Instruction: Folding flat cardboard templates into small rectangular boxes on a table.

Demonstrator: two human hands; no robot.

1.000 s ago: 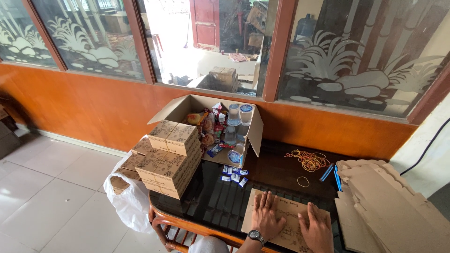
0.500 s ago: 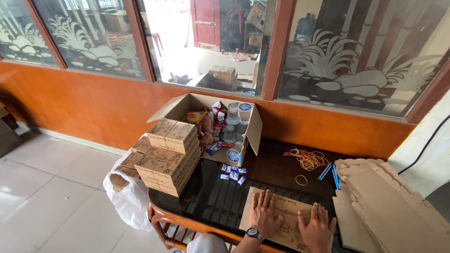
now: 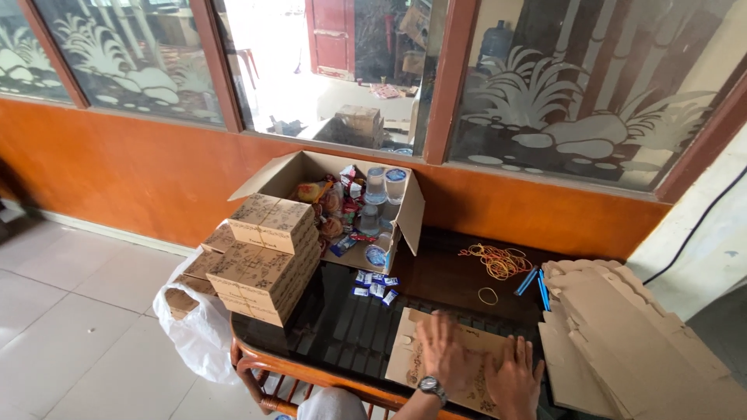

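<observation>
**A:** Entry one. We have a flat, printed brown cardboard box blank [image 3: 467,359] lying on the dark glass tabletop with a curved wooden rim [image 3: 327,327], at the near edge. Both hands press on it with fingers spread and flat, gripping nothing: the left hand [image 3: 442,356], a wristwatch below it, and the right hand [image 3: 515,381] just beside it.

**B:** Progress, as we judge it?

**A:** This blank is not yet folded; it lies as a flat sheet. Done: a stack of folded, patterned brown cardboard boxes [image 3: 264,257] stands on the tabletop's far-left part, square-edged and matte, lids closed. Left: a heap of flat unfolded cardboard blanks [image 3: 630,334] sits at the tabletop's right side, scallop-edged and plain. We reckon a good many remain.

**B:** Other items?

**A:** Behind the stack, at the tabletop's back edge, we list an open corrugated cardboard carton holding clear plastic cups and coloured snack packets [image 3: 350,206], flaps up. In front of it lie small blue-and-white sachets [image 3: 373,286]. Right of centre on the tabletop we note a loose tangle of yellow and orange rubber bands [image 3: 498,260], one single band [image 3: 488,295] apart from it, and blue stick-shaped objects [image 3: 535,284] near the heap.

**B:** Off the tabletop?

**A:** A thin, crumpled white plastic bag holding more brown boxes [image 3: 194,319] hangs at its left side.
</observation>
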